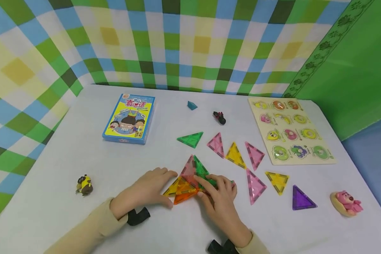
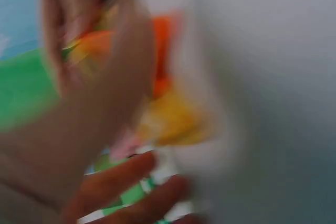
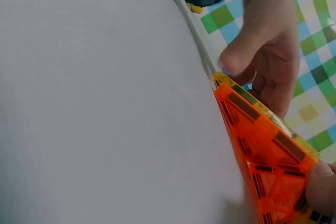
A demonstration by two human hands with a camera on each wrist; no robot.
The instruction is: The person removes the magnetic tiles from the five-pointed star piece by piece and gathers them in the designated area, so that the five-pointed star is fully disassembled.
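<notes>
Triangle tiles joined into a small cluster (image 1: 190, 180) sit on the white bench (image 1: 66, 155) near its front edge, between both hands. The cluster has a pink tile and a green tile tilted up against each other at the top, with a yellow tile and an orange tile (image 3: 265, 156) lying flat below them. The right hand (image 1: 220, 195) has its fingers (image 1: 206, 183) curled over the green and orange tiles, pinching that side of the cluster; the right wrist view shows a fingertip pressed on the orange tile's corner. The left hand (image 1: 149, 188) lies at the cluster's left side, fingers stretched and close together, tips touching the yellow tile's edge, thumb against the bench. The left wrist view is too blurred to tell more than skin and orange and yellow colour.

Loose tiles lie further out on the bench: a green triangle (image 1: 190, 138), a pink triangle (image 1: 216, 144), a yellow triangle (image 1: 235, 155) and another pink one (image 1: 254, 155) in a row behind the cluster; to the right, a pink triangle (image 1: 255, 186), a yellow triangle (image 1: 277, 181) and a purple triangle (image 1: 301, 199). A small teal wedge (image 1: 192, 105) and a small black object (image 1: 219, 117) lie near the back. A blue card box (image 1: 129, 119) lies at the back left, a wooden fruit puzzle board (image 1: 290, 130) at the back right. A small yellow-and-brown figure (image 1: 84, 185) stands at the left, a pink bear figure (image 1: 347, 203) at the far right. Checked cloth (image 1: 177, 42) hangs behind.
</notes>
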